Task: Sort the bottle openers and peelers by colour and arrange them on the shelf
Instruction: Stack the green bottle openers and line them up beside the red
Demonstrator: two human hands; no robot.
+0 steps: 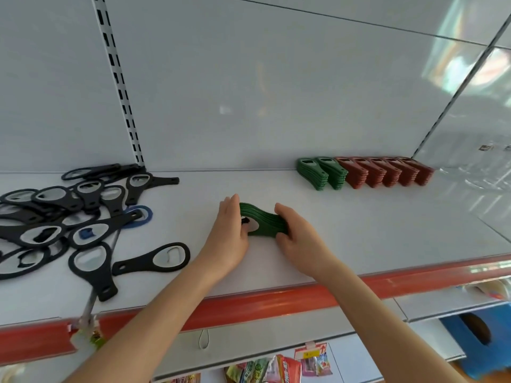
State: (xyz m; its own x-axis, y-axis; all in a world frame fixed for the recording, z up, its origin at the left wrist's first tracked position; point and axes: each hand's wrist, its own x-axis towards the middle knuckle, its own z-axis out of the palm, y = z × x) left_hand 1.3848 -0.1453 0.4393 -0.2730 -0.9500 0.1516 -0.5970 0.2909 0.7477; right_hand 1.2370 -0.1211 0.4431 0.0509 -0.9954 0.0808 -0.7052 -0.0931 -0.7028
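A stack of green bottle openers [262, 220] lies on the white shelf [359, 230], about in the middle of it and nearer to the front than to the back wall. The pieces lie flat one on the other, with curved sides, and the wide end with its oval hole points to the left. The left hand [231, 225] presses against this wide end with its fingers [231, 205] straight and close together; the thumb is not clearly visible. The right hand [296, 234] grips the narrow end, with its fingers curled over the top and the thumb at the near side.

At the back right, against the wall, stands a neat row: two green stacks [322, 174] and, touching them on the right, five red stacks [387, 172]. This row is well apart from the hands, and bare shelf lies between.

On the left side of the shelf lies a loose pile of black bottle openers [69, 217], crossing one another. A blue bottle opener [142, 214] shows partly under the pile. One single black opener [154, 258] lies just beside the left forearm.

A red strip [276, 299] runs along the front edge of the shelf. A slotted post [121, 87] rises at the back left. Below the shelf hang snack packets [276, 369], and a blue box [475, 335] sits at the lower right.
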